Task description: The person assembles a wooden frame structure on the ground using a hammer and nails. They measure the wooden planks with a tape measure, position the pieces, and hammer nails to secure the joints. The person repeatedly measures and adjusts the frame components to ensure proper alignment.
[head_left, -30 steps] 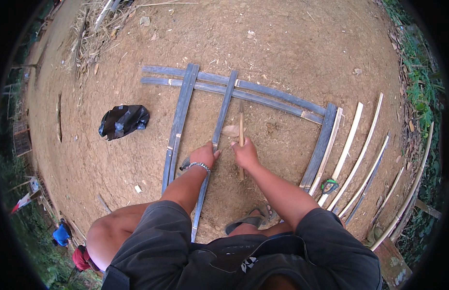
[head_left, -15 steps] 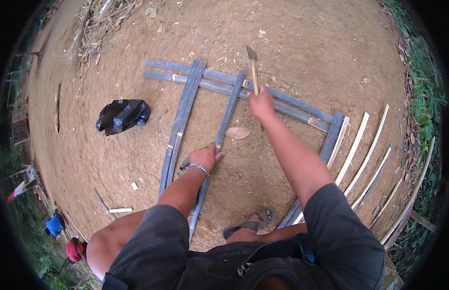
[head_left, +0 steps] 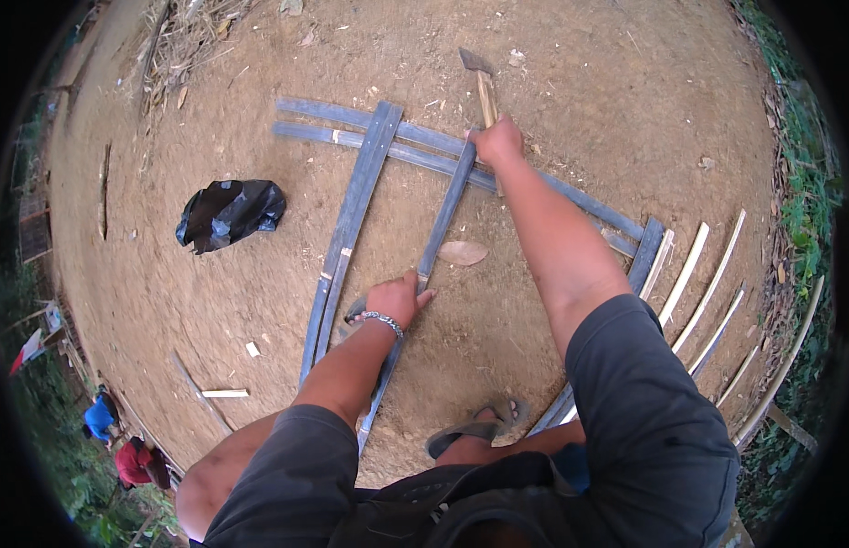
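Observation:
My left hand [head_left: 394,300], a chain bracelet at its wrist, is closed around a narrow dark blue-grey bamboo slat [head_left: 445,209]. This slat runs from near my feet to two long slats of the same colour, crossing over them at the far side. In my right hand [head_left: 498,143] is a hatchet [head_left: 487,99] with a pale wooden handle and a dark metal head pointing away from me. The right hand's fingers are beside the slat's far end and appear to touch it. To the left lies a wider pair of slats [head_left: 349,225], also crossing the long slats [head_left: 422,148].
A black plastic bag [head_left: 231,216] lies at the left on bare soil. At the right are a dark side slat [head_left: 645,256], several pale split strips [head_left: 687,272] and a long curved pole [head_left: 790,358]. My sandalled foot [head_left: 467,438] is close by. Two people [head_left: 137,461] are at the lower left.
My right hand has moved away from me to the far end of the narrow slat, carrying the hatchet farther out. My left hand keeps its grip. The view has shifted slightly.

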{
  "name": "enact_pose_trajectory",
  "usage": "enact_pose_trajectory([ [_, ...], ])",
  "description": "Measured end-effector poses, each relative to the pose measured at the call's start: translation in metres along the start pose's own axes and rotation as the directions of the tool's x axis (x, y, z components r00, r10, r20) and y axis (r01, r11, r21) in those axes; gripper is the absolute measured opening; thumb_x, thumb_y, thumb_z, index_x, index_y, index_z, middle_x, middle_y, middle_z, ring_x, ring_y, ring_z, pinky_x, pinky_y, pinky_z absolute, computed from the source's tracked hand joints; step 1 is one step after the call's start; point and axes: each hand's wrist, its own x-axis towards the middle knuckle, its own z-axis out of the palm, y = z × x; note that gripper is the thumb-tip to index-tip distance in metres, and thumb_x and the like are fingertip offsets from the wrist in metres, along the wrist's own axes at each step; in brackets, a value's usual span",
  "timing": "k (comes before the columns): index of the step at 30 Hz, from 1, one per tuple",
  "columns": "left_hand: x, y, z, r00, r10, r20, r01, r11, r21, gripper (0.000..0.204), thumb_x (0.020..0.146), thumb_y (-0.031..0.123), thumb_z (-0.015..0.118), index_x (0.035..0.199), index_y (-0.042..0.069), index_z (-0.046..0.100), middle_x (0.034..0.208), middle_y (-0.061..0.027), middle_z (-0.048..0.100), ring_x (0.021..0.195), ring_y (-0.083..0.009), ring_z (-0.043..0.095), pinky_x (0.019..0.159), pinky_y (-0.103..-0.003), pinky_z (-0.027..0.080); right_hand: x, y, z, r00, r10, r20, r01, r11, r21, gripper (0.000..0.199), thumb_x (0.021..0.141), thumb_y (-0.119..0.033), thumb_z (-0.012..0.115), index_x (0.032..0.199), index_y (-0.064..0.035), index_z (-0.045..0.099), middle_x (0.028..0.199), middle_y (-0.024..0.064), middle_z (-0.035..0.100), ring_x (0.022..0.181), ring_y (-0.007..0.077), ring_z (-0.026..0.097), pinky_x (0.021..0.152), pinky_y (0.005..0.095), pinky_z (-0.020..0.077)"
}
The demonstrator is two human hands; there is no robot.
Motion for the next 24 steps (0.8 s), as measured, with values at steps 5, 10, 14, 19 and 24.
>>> enact_pose_trajectory([
  [5, -0.004, -0.004, -0.002, 0.999, 0.022, -0.044, -0.021, 0.999, 0.035, 0.062, 0.09, 0.07, 0.06, 0.1, 0.009, 0.064, 0.083, -0.0155, 0.075, 0.078, -0.0326, 0.075, 0.074, -0.048, 0.056, -0.002, -0.001, -0.001, 1.0, -0.007, 0.001, 0.007, 1.0, -0.021, 0.066, 0.081, -0.036, 0.088, 0.128, -0.0005, 0.058, 0.125, 0.022, 0.068, 0.116, 0.0378, 0.067, 0.1, 0.0459, 0.054],
  [10, 0.001, -0.007, -0.002, 0.993, 0.107, -0.057, -0.097, 0.983, 0.156, 0.063, 0.084, 0.073, 0.065, 0.098, 0.011, 0.066, 0.08, -0.0117, 0.075, 0.073, -0.0286, 0.073, 0.083, -0.044, 0.049, 0.005, 0.006, 0.0, 0.999, -0.029, -0.014, 0.028, 0.998, -0.064, 0.068, 0.078, -0.039, 0.089, 0.125, 0.0005, 0.06, 0.121, 0.0213, 0.07, 0.114, 0.0373, 0.068, 0.098, 0.0451, 0.0546],
  [14, 0.003, -0.011, 0.01, 0.971, 0.158, -0.177, -0.129, 0.978, 0.163, 0.063, 0.079, 0.074, 0.068, 0.093, 0.012, 0.066, 0.078, -0.0098, 0.074, 0.072, -0.0283, 0.072, 0.083, -0.043, 0.045, 0.004, 0.009, -0.001, 0.999, -0.052, -0.004, 0.052, 0.998, -0.028, 0.07, 0.078, -0.041, 0.089, 0.125, 0.0011, 0.06, 0.12, 0.0224, 0.07, 0.113, 0.037, 0.069, 0.097, 0.0456, 0.0548],
  [19, 0.005, -0.011, 0.013, 0.959, 0.199, -0.201, -0.168, 0.972, 0.162, 0.064, 0.077, 0.074, 0.07, 0.09, 0.012, 0.066, 0.075, -0.0092, 0.074, 0.071, -0.0282, 0.072, 0.081, -0.044, 0.045, 0.001, 0.015, -0.011, 0.997, -0.075, 0.003, 0.074, 0.997, 0.016, 0.067, 0.08, -0.04, 0.087, 0.124, 0.0016, 0.06, 0.117, 0.0239, 0.07, 0.111, 0.0374, 0.069, 0.095, 0.0458, 0.0552],
  [24, -0.001, -0.015, 0.008, 0.975, 0.142, -0.173, -0.117, 0.983, 0.143, 0.067, 0.075, 0.077, 0.07, 0.091, 0.012, 0.066, 0.074, -0.0101, 0.073, 0.071, -0.0297, 0.071, 0.083, -0.044, 0.045, -0.04, 0.041, -0.031, 0.979, -0.199, -0.048, 0.204, 0.967, 0.153, 0.06, 0.086, -0.036, 0.083, 0.125, 0.0021, 0.058, 0.107, 0.0223, 0.071, 0.098, 0.0361, 0.071, 0.085, 0.0461, 0.0553],
])
